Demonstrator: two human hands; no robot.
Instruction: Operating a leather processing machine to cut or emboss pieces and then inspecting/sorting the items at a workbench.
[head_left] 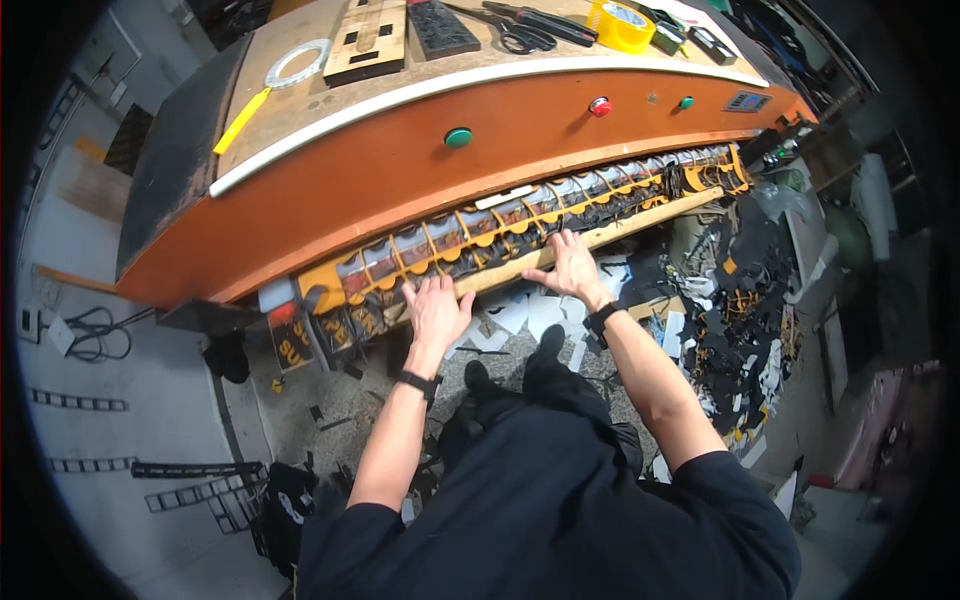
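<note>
A long yellow scalloped sheet [427, 263] with a row of cut-outs and black pieces lies along the front opening of an orange machine [350, 185]. In front of it runs a pale wooden-looking bar [640, 227]. My left hand [438, 315] rests palm down at the bar's left part, fingers spread over the sheet's near edge. Farther right, my right hand [575, 272] lies over the bar with its thumb out to the left and fingertips at the black pieces. Neither hand is closed round anything. What lies under my palms is hidden.
Scissors [522, 38], yellow tape [622, 26], a slotted wooden board [366, 45] and a white ring [298, 64] sit on the machine top. Its front has green [458, 138] and red [601, 107] buttons. Black scraps [725, 335] and white pieces [512, 314] litter the floor.
</note>
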